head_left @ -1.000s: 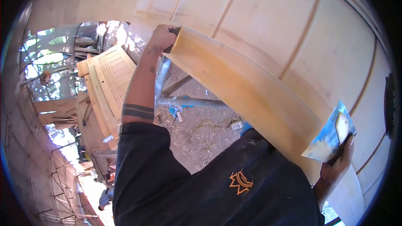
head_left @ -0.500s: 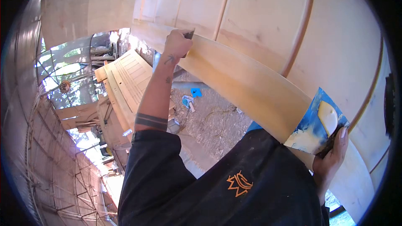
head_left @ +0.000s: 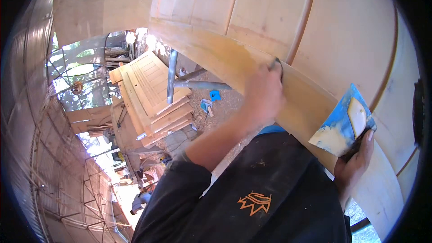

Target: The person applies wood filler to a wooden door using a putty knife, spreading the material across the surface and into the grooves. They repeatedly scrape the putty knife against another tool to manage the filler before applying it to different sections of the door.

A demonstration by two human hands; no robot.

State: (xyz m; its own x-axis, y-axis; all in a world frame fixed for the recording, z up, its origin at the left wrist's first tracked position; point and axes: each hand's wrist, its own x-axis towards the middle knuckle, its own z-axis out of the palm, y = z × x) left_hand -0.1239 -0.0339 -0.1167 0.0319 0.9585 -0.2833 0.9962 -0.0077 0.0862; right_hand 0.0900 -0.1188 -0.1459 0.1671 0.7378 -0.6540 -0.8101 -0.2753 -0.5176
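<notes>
My left hand, blurred by motion, is closed on a scraper whose thin dark edge sticks out past the fingers. It is against the long curved pale strip, which carries a yellowish smear. At the right, my right hand grips the lower corner of a blue plate, its fingers mostly hidden behind it. A cream lump of paste sits on the plate, and more paste coats its lower edge.
Large pale panels with brown ribs rise beyond the strip. Stacked wooden doors lie at the left, near a metal post. A blue scrap lies on the ground. Another person shows at the lower left.
My left hand has swept with the scraper down and right along the strip, closer to the blue plate. My right hand keeps holding the plate, now tilted slightly differently. The view has shifted a little.
</notes>
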